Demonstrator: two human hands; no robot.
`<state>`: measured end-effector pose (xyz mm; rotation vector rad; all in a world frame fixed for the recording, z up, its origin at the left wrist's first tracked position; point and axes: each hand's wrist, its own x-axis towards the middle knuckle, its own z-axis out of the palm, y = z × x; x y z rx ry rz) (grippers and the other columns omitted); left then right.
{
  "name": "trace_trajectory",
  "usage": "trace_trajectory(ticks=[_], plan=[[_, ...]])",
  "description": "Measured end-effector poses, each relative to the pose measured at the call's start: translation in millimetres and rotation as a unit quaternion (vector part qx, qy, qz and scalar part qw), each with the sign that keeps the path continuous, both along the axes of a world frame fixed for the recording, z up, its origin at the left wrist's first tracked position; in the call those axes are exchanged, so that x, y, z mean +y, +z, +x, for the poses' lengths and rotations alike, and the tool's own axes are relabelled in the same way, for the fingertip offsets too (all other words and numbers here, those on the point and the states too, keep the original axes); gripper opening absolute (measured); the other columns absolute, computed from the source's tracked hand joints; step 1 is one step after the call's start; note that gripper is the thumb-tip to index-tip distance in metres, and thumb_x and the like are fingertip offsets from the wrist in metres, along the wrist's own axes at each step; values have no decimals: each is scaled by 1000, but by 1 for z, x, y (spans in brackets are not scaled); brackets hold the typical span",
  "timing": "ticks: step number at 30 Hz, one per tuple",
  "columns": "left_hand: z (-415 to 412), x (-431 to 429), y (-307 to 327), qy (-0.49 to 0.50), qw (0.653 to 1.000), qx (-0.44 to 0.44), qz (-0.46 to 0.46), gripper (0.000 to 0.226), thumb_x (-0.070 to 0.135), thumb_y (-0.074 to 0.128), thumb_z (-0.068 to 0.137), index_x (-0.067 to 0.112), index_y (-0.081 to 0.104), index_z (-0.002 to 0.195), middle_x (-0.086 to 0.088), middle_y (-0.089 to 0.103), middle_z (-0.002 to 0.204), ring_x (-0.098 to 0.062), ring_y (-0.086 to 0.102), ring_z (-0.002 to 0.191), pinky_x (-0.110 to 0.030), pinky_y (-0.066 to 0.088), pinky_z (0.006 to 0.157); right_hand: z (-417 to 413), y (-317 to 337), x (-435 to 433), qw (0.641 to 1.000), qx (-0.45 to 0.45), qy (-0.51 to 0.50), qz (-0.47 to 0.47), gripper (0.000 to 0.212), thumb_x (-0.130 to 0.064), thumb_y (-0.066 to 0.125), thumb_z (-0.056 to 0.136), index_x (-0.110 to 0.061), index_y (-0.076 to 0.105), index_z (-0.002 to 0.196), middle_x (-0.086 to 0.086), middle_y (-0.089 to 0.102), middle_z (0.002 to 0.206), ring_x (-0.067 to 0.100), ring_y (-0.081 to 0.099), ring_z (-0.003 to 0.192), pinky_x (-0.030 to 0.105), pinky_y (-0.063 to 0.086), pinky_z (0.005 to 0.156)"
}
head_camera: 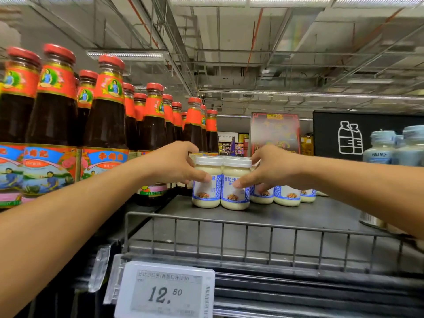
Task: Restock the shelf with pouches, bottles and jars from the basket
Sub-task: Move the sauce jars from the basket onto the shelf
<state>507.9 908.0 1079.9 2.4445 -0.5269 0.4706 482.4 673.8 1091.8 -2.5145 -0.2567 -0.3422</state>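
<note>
The left grip (174,164) curls round the left jar (206,197), thumb pressed on its label. The right grip (275,167) curls round the right jar (235,199) in the same way. Both white-lidded jars stand upright and touching on the shelf (309,218), behind the wire rail (252,237). More jars (286,196) stand just beside them on the right. Dark sauce bottles (105,125) fill the left side. A price tag (165,290) reads 12.50.

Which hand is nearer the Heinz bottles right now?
Right. The right hand grips a white-lidded jar left of the Heinz bottles; the left hand is farther left, on the neighbouring jar.
</note>
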Motion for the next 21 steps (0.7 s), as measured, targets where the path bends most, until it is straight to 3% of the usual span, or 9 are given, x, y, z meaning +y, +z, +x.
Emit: trace_trajectory(ticks=[3,5,9,12,15,17,19,21], plan=[[-6,3,8,24,998,-51,6,92,59,82,69,29,40,145,10,62,114,-6,71,73,-29,55,72,-8,4,-4,1000,-23,2,-8,87,-40,93,63,3,53,128,14,61,106,28,73,86,48,61,83],[-12,5,10,17,998,-68,0,88,60,81,69,33,42,143,11,61,116,-6,67,84,-31,54,79,-16,5,-5,999,-41,6,-6,78,-39,92,66,-2,55,123,10,56,107,26,67,86,45,63,79],[-30,5,7,-9,995,-95,14,76,61,78,71,38,47,137,12,61,116,-8,61,100,-30,48,85,-41,0,1,999,-47,-2,8,84,-37,90,71,0,49,135,7,56,110,29,67,90,40,63,74],[-46,9,4,-53,993,-99,23,70,61,77,71,41,50,132,14,61,114,-4,61,99,-31,50,88,-66,-4,13,997,-72,-17,13,75,-35,88,74,-7,51,133,6,58,109,23,67,82,32,62,61],[-65,14,7,-99,986,-132,10,58,58,78,73,43,55,124,18,63,107,4,61,89,-22,48,77,-91,-10,28,991,-124,-32,24,58,-32,87,75,-8,59,120,5,63,94,18,63,76,44,61,73],[-76,16,8,-138,980,-145,-20,53,59,78,72,44,59,119,17,65,102,3,65,82,-19,48,72,-111,-13,37,982,-182,-60,2,51,-34,85,76,-12,62,116,-2,65,88,12,60,73,33,53,67],[-91,16,7,-196,970,-133,-56,56,64,77,65,44,62,115,13,69,100,1,68,81,-23,54,75,-133,-19,44,970,-230,-79,-2,43,-35,84,77,-20,62,112,-6,65,85,8,60,74,23,45,67],[-104,16,3,-250,958,-110,-90,56,63,77,64,39,64,114,9,72,98,-6,71,85,-34,59,81,-156,-26,49,963,-257,-82,24,32,-31,82,79,-27,60,103,-6,66,84,9,62,75,26,48,68]])
